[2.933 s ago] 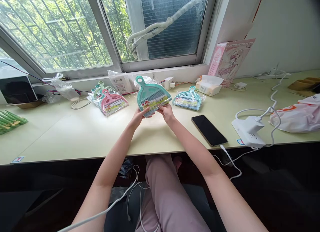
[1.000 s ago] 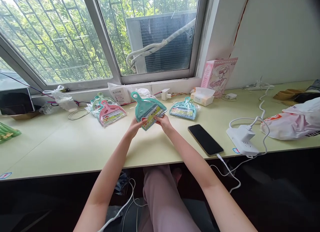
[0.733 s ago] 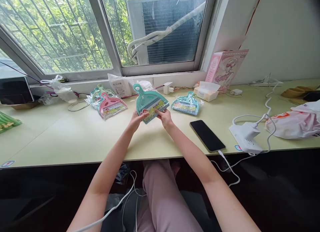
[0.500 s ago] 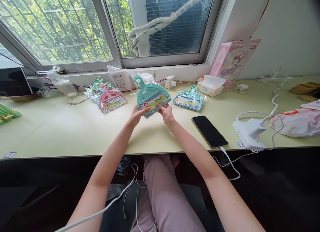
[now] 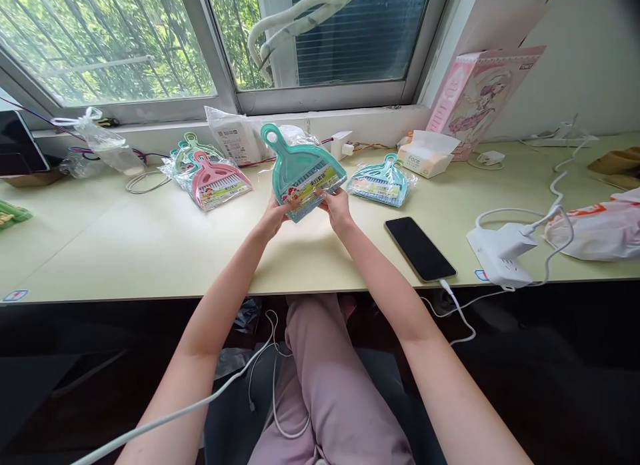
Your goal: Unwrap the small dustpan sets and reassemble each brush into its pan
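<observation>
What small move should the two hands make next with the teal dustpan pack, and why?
Probably lower the teal dustpan pack to the desk: the left hand and right hand grip its lower part and hold it tilted above the surface, while a pink pack lies to its left and a blue-green pack to its right.

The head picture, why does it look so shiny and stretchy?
Head view: daylight from the window puts a pale sheen on the table, and the held dustpan has small glints; head view again: the pink box leans outward, probably from wide-lens stretching, and the space below the table is mostly very dark.
</observation>
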`<move>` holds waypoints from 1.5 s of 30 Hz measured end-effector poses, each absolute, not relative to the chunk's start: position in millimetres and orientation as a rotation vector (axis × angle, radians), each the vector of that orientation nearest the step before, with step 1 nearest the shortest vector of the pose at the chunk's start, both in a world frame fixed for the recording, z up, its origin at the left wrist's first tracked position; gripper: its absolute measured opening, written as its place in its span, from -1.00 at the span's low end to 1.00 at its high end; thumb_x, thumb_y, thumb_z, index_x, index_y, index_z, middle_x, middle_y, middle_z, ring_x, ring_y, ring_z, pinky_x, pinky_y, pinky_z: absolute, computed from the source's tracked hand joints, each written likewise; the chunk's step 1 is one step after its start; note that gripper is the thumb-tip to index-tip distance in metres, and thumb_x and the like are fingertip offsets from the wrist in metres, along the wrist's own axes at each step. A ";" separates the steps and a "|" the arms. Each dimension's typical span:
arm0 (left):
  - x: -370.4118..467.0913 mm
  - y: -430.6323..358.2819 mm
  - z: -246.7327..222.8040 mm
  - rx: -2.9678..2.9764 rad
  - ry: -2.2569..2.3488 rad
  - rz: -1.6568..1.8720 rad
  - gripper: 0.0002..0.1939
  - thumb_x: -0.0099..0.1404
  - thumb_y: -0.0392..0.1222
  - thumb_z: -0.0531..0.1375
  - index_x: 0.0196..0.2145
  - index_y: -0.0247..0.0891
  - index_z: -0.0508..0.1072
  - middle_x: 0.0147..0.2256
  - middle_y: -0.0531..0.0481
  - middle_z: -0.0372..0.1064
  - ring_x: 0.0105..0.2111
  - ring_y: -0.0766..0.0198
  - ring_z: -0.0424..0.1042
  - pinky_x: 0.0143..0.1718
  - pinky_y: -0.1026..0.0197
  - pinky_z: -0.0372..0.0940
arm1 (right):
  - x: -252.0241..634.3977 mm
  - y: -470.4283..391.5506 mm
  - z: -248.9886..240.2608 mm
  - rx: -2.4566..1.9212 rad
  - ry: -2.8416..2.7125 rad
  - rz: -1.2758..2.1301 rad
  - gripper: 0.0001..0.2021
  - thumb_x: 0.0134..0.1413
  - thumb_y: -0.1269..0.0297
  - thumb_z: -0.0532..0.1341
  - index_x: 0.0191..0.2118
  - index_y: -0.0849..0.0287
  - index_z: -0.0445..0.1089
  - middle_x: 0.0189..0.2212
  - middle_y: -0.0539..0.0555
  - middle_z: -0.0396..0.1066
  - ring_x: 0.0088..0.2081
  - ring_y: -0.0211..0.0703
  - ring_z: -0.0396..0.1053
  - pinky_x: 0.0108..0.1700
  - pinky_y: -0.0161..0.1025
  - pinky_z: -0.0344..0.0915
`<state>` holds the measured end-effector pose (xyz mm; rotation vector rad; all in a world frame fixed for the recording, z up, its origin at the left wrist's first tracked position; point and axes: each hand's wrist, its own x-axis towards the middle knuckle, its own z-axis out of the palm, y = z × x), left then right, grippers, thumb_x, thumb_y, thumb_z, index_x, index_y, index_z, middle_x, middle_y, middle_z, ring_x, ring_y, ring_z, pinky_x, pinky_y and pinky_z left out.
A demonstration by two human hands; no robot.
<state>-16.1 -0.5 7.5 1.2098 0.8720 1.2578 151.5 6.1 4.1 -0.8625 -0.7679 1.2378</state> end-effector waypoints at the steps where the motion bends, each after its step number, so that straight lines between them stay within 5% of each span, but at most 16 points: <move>1: -16.3 0.1 6.9 1.212 0.875 1.250 -0.13 -0.05 -0.18 0.48 0.20 -0.19 0.29 0.06 -0.21 0.47 0.06 -0.15 0.48 -0.01 -0.14 0.46 | 151.3 6.7 3.2 -0.872 -0.757 1.241 -0.65 -0.11 0.30 0.49 -0.19 0.13 0.40 -0.19 0.05 0.57 -0.11 -0.06 0.57 0.02 -0.01 0.57; 8: -25.7 8.8 6.3 1.221 0.920 1.293 -0.20 -0.14 -0.19 0.51 0.09 -0.23 0.38 0.00 -0.19 0.52 0.06 -0.20 0.47 0.01 -0.13 0.47 | 146.9 4.4 1.5 -0.974 -0.796 1.269 -0.77 0.02 0.26 0.45 -0.25 0.18 0.42 -0.20 0.09 0.56 -0.24 -0.14 0.57 -0.07 -0.12 0.58; 12: -44.2 15.7 12.1 1.208 0.908 1.360 -0.23 -0.16 -0.25 0.50 0.06 -0.23 0.43 -0.06 -0.16 0.56 0.07 -0.19 0.48 0.07 -0.12 0.45 | 149.3 -0.6 8.6 -1.113 -0.904 1.205 -0.72 0.30 0.05 0.18 -0.24 0.17 0.43 -0.21 0.16 0.56 -0.26 -0.05 0.60 -0.16 -0.07 0.58; 15: -62.4 21.7 17.1 1.159 0.875 1.457 -0.29 -0.09 -0.29 0.46 0.06 -0.26 0.43 -0.08 -0.16 0.57 0.07 -0.15 0.49 0.11 -0.09 0.43 | 163.3 -6.9 20.9 -1.188 -1.130 0.808 -0.72 0.38 0.18 0.03 -0.11 0.13 0.46 -0.07 0.17 0.54 -0.06 0.01 0.56 -0.03 -0.05 0.53; 19: -80.7 26.8 21.0 1.028 0.946 1.500 -0.45 -0.07 -0.35 0.40 -0.05 -0.37 0.48 -0.22 -0.15 0.58 -0.06 -0.09 0.56 0.02 -0.02 0.49 | 185.1 -15.7 33.5 -1.166 -1.526 0.096 -0.61 0.31 0.45 0.02 0.12 -0.03 0.39 0.25 0.09 0.29 0.37 0.06 0.13 0.21 0.02 0.35; 24: -82.9 21.0 23.5 0.981 0.973 1.417 -0.50 -0.12 -0.45 0.39 -0.14 -0.39 0.50 -0.29 -0.09 0.57 -0.24 0.10 0.59 -0.20 0.17 0.54 | 185.5 -15.4 26.7 -1.178 -1.888 -0.294 -0.76 0.30 0.42 0.12 -0.04 0.00 0.45 0.21 0.13 0.31 0.35 0.11 0.11 0.25 0.12 0.23; 30: -76.3 9.2 28.1 1.127 0.970 1.167 -0.55 0.00 -0.39 0.41 -0.10 -0.36 0.50 -0.26 -0.11 0.55 -0.25 0.13 0.58 -0.18 0.14 0.55 | 180.6 -14.1 22.0 -1.153 -1.718 -0.329 -0.78 0.40 0.20 0.07 -0.20 0.05 0.45 0.04 0.17 0.40 0.18 0.09 0.26 0.18 0.05 0.21; 35: -71.6 6.2 26.1 1.287 0.949 0.914 -0.44 0.06 -0.26 0.46 0.02 -0.33 0.45 -0.11 -0.18 0.53 -0.28 0.13 0.57 -0.23 0.05 0.56 | 175.5 -13.1 20.1 -1.171 -1.672 -0.257 -0.75 0.42 0.25 0.00 -0.17 0.08 0.42 -0.02 0.18 0.43 0.11 0.06 0.30 0.17 0.04 0.18; 45: -62.5 6.5 19.8 1.428 1.076 0.942 -0.34 -0.03 -0.05 0.50 0.03 -0.27 0.48 -0.03 -0.22 0.51 -0.14 0.01 0.54 -0.18 0.03 0.47 | 179.5 6.8 0.8 -1.283 -1.484 -0.090 -0.81 0.35 0.27 0.12 -0.26 0.14 0.45 0.02 0.28 0.31 0.11 0.12 0.27 0.21 0.17 0.20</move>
